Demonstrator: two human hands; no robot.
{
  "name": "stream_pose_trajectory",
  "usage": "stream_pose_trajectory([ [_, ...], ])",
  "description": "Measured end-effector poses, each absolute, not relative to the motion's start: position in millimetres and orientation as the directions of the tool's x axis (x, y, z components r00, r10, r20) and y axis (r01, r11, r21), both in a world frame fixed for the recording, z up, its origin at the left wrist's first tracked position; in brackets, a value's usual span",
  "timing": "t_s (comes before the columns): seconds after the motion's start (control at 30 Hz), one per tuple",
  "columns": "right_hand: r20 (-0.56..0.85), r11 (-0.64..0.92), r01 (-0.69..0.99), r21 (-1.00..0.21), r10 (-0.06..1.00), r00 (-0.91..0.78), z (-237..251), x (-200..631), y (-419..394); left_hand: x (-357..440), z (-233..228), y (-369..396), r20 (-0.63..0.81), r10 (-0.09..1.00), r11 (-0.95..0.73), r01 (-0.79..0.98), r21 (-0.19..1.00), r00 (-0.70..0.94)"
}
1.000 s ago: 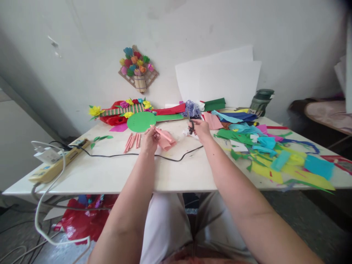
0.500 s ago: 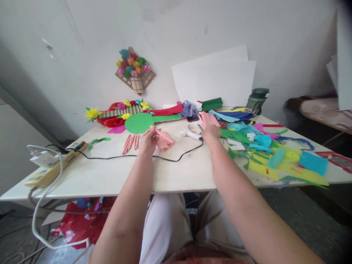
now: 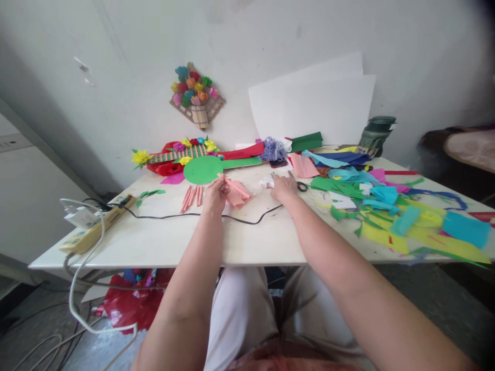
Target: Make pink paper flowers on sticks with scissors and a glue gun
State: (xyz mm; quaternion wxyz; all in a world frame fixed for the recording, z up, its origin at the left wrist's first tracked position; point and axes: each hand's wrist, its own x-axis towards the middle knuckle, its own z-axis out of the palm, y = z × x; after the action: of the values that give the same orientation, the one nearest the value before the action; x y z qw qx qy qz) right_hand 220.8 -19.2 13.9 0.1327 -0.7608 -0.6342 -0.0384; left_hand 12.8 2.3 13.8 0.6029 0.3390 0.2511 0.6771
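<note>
My left hand point(image 3: 217, 191) is closed, pinching a piece of pink crepe paper point(image 3: 237, 194) that spreads out to its right over the table. Around the white hot glue gun point(image 3: 266, 181), my right hand point(image 3: 284, 187) has its fingers closed, hiding most of the tool. Several thin pink paper rolls point(image 3: 189, 198) lie left of my left hand. Just behind that hand is a green paper disc point(image 3: 203, 170) with a long strip running right. A black scissor handle point(image 3: 302, 186) shows right of my right hand. Farther back lies a folded pink sheet point(image 3: 303, 166).
Colourful paper scraps point(image 3: 386, 216) cover the right side of the table point(image 3: 255, 247). A yellow power strip point(image 3: 95, 226) sits at the left, and a black cord point(image 3: 174, 216) crosses the table. A green bottle point(image 3: 377, 136) stands at the back right. Purple yarn point(image 3: 274, 149) lies at the back.
My right hand has moved left from the folded pink sheet and scissors onto the glue gun. My left hand still holds the pink paper. The view has shifted slightly left.
</note>
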Motion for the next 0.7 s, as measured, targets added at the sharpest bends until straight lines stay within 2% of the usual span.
stream_pose_trajectory([
  [0.1, 0.224, -0.169, 0.970, -0.174, 0.953, 0.206, 11.4, 222.1, -16.9, 12.6, 13.2, 2.5, 0.156, 0.986, -0.153, -0.640, 0.753, -0.052],
  [0.23, 0.273, -0.186, 0.941, -0.283, 0.925, 0.265, 14.9, 226.8, -18.0, 11.3, 10.9, 4.5, 0.161, 0.984, -0.169, -0.642, 0.748, -0.072],
  [0.33, 0.314, -0.158, 0.908, -0.389, 0.903, 0.292, 20.4, 230.0, -19.8, 10.2, 9.3, 6.5, 0.148, 0.986, -0.166, -0.633, 0.756, -0.081],
  [0.43, 0.315, -0.072, 0.822, -0.564, 0.902, 0.295, 24.9, 229.2, -21.3, 9.6, 8.8, 7.6, 0.129, 0.988, -0.155, -0.625, 0.765, -0.086],
  [0.5, 0.291, 0.031, 0.690, -0.723, 0.920, 0.263, 26.3, 226.0, -22.7, 9.5, 9.1, 7.3, 0.116, 0.989, -0.145, -0.618, 0.773, -0.086],
  [0.57, 0.258, 0.141, 0.481, -0.865, 0.948, 0.186, 26.6, 221.6, -24.6, 9.7, 9.9, 6.0, 0.102, 0.991, -0.133, -0.611, 0.781, -0.084],
  [0.63, 0.243, 0.214, 0.265, -0.940, 0.966, 0.083, 26.6, 217.3, -27.0, 10.1, 10.8, 4.4, 0.093, 0.992, -0.127, -0.607, 0.784, -0.087],
  [0.7, 0.249, 0.249, 0.123, -0.961, 0.968, -0.018, 27.4, 214.0, -29.8, 10.6, 11.5, 3.1, 0.088, 0.992, -0.125, -0.610, 0.783, -0.091],
])
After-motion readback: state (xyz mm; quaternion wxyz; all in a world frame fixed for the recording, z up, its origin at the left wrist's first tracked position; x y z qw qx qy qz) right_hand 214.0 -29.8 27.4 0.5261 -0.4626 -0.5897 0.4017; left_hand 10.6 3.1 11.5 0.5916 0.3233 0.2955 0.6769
